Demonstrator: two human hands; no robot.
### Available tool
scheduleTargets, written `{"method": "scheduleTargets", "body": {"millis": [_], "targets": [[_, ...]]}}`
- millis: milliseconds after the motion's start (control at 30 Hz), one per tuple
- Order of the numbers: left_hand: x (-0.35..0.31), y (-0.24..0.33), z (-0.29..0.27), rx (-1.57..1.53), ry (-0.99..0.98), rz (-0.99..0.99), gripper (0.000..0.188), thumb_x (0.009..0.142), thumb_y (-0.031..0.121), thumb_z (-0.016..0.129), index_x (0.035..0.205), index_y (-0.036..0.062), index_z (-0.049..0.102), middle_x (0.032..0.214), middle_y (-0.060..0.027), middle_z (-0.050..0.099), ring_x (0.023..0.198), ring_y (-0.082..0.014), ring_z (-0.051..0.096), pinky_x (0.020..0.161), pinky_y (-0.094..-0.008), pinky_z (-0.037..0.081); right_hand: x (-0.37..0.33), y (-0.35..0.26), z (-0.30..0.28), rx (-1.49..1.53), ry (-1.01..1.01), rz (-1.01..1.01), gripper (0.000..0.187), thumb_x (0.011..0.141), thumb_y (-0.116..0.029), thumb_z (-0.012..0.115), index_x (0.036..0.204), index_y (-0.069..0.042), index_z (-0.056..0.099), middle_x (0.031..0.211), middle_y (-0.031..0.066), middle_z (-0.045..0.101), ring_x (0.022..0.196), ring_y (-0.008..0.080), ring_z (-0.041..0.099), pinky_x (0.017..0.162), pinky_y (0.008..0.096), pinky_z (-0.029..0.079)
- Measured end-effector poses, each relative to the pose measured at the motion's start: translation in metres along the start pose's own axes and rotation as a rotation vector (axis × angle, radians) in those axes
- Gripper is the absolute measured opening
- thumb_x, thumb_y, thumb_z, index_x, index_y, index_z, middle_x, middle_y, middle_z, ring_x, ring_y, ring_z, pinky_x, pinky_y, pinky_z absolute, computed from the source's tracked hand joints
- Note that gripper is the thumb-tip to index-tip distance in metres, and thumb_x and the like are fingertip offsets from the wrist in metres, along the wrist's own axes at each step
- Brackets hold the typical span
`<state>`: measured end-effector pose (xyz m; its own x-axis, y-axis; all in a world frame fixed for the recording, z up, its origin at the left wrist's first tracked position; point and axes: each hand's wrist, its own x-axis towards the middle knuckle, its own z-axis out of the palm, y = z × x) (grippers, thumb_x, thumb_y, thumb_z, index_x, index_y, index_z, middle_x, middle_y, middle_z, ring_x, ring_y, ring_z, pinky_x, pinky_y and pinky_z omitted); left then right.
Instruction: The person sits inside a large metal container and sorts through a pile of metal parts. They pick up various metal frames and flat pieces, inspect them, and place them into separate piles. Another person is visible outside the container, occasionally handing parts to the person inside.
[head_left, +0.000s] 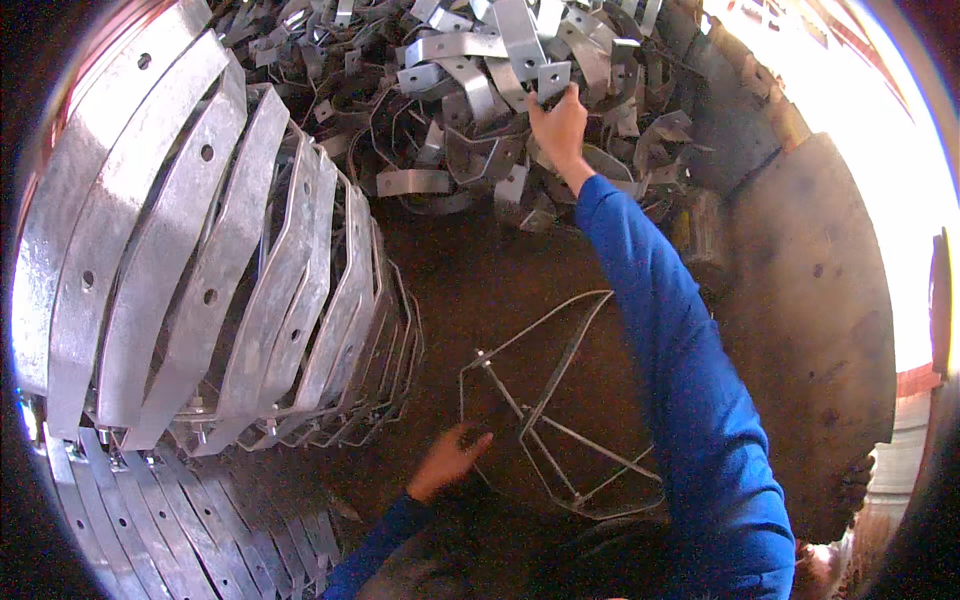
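At the far middle, my right hand (560,125) is closed on the near end of a bent metal bracket (553,80), a flat strip with a hole in its end. Around it lies a heap of similar bent metal strips (450,45). My left hand (452,460) is low and near, its thumb and fingers apart and nothing seen in it. Just right of that hand, a thin metal frame of bent bars (535,415) lies on the brown floor, with bolts at some joints. My right forearm covers part of it.
Stacked bent metal strips (210,250) with holes and bolts rise along the left. Below them stands another row of strips (190,520). A large round-edged metal plate (810,330) leans at the right, near a short cylindrical piece (703,230). Bright light floods the upper right.
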<state>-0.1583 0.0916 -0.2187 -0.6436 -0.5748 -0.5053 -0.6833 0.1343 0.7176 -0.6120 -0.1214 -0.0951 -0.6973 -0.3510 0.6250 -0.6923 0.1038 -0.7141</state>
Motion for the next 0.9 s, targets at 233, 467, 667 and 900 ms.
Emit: {"method": "scheduleTargets", "body": {"millis": [233, 467, 667, 900], "targets": [[0.005, -0.01, 0.008, -0.082, -0.025, 0.044, 0.056, 0.087, 0.048, 0.063, 0.12, 0.0021, 0.06, 0.107, -0.0199, 0.067, 0.102, -0.0341, 0.063, 0.088, -0.0408, 0.049, -0.045, -0.044, -0.064, 0.147, 0.032, -0.085, 0.041, 0.07, -0.021, 0.075, 0.098, 0.003, 0.056, 0.087, 0.0227, 0.066, 0.08, 0.0376, 0.067, 0.074, 0.042, 0.052], [0.017, 0.002, 0.015, -0.004, -0.122, 0.035, 0.054, 0.088, 0.048, 0.062, 0.12, 0.0037, 0.061, 0.108, -0.0206, 0.066, 0.104, -0.0334, 0.063, 0.089, -0.0415, 0.048, -0.144, -0.071, -0.234, 0.367, 0.425, -0.017, 0.038, 0.072, -0.001, 0.065, 0.109, 0.003, 0.054, 0.083, 0.0074, 0.056, 0.068, 0.0121, 0.054, 0.058, 0.0275, 0.047], [0.013, 0.019, 0.007, 0.006, -0.13, -0.001, 0.054, 0.088, 0.047, 0.062, 0.117, 0.0018, 0.062, 0.106, -0.0202, 0.067, 0.1, -0.0311, 0.064, 0.087, -0.0401, 0.049, -0.044, -0.172, -0.224, 0.732, 0.328, -0.319, 0.032, 0.076, -0.012, 0.062, 0.104, 0.001, 0.056, 0.085, 0.0137, 0.057, 0.069, 0.0191, 0.054, 0.058, 0.0324, 0.047], [0.016, 0.008, 0.009, -0.072, -0.108, 0.032, 0.05, 0.089, 0.044, 0.062, 0.116, 0.001, 0.062, 0.111, -0.0202, 0.065, 0.103, -0.0312, 0.062, 0.087, -0.0399, 0.049, 0.07, -0.248, -0.062, 0.024, -0.514, -0.779, 0.039, 0.079, -0.034, 0.063, 0.102, -0.001, 0.062, 0.091, 0.0218, 0.064, 0.082, 0.0315, 0.063, 0.07, 0.043, 0.052]]}}
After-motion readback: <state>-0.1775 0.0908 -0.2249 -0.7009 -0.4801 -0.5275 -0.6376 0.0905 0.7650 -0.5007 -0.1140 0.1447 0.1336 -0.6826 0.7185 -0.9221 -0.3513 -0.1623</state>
